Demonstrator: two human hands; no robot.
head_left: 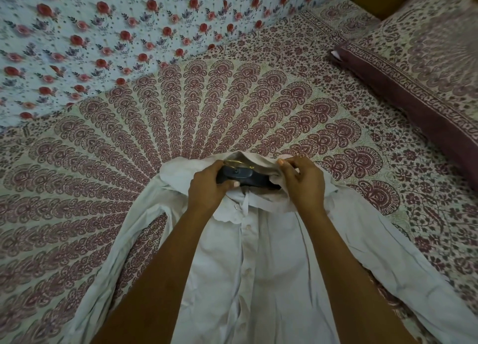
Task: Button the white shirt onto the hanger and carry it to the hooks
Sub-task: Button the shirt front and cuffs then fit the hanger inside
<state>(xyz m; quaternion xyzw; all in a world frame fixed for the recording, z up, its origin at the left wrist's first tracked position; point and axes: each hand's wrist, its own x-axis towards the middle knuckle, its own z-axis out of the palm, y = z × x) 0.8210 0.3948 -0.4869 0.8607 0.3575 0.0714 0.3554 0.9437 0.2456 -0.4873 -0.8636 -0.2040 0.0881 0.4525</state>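
Observation:
The white shirt lies front up on the bed, its placket closed down the middle and its sleeves spread to both sides. A dark hanger sits inside the open collar, with a brass hook showing just above it. My left hand grips the hanger's left part together with the collar edge. My right hand pinches the right side of the collar between thumb and fingers. Most of the hanger is hidden under the fabric and my hands.
The bed carries a maroon patterned bedsheet. A matching pillow lies at the far right. A pale blue cloth with red flowers covers the far left area behind the bed.

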